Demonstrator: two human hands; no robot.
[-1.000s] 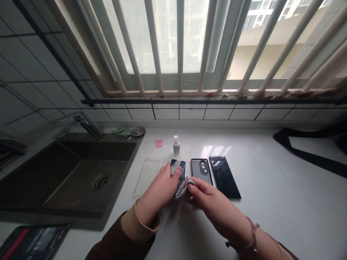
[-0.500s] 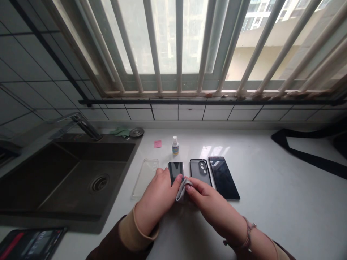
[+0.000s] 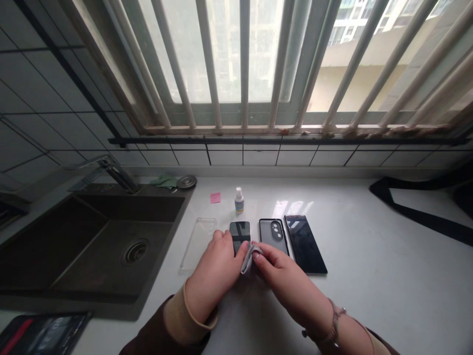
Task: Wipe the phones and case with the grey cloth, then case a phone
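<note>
Phone: small glossy black smartphone (image 3: 240, 235) lying flat on the white bench (image 3: 369, 296), at 12 o'clock from the hands, its lower end hidden by them.

Left hand: bare left hand (image 3: 216, 276), fingers pressed together and curled over the phone's lower end, thumb reaching toward the cloth.

Right hand: bare right hand (image 3: 284, 278), braided bracelet (image 3: 334, 328) at the wrist, fingers pressed together and pinching the cloth.

Cloth: folded grey microfibre cloth (image 3: 249, 260), between both hands, touching the phone's lower right corner.

Progress: one black-cased smartphone (image 3: 273, 235) with a round-lensed camera island lies face down at 1 o'clock from the cloth. Clear plastic phone case (image 3: 198, 244) lies empty at 10 o'clock, on no phone. Small white-capped spray bottle (image 3: 239, 200) stands upright at 12 o'clock.

Edges: large black smartphone (image 3: 305, 244) lies at 2 o'clock, just beside the cased phone and nearly touching it. Clear case sits near the rim of the dark square sink (image 3: 125, 207), which lies at 9 o'clock.

Farther off: pink sticky note (image 3: 215, 197) at 11 o'clock; black fabric strap (image 3: 414, 212) at 2 o'clock, well apart from the phones.
</note>
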